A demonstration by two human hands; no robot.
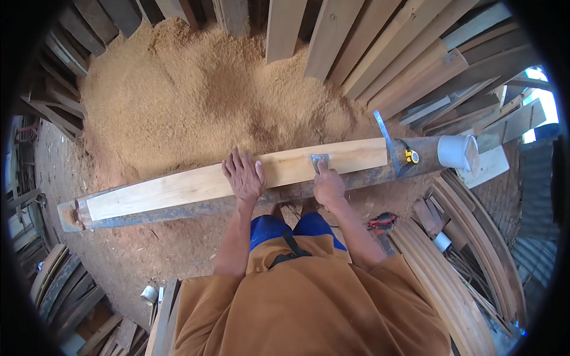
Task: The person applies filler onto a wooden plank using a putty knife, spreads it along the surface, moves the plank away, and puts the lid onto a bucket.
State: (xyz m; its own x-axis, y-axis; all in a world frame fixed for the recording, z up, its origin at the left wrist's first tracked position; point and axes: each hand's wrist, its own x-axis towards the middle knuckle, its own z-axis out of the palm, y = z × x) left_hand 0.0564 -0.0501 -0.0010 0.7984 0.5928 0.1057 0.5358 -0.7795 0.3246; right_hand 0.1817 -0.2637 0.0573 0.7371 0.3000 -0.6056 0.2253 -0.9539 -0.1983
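A long pale wooden board lies lengthwise on a narrow worn bench in front of me. My left hand rests flat on the board near its middle, fingers stretched out. My right hand is closed around the handle of a putty knife. Its wide metal blade lies against the board's surface, to the right of my left hand. The handle is mostly hidden in my fingers.
Beyond the bench rises a large sawdust heap. A metal square, yellow tape measure and white bucket occupy the bench's right end. A red-and-black tool lies below. Stacked planks and curved boards surround the area.
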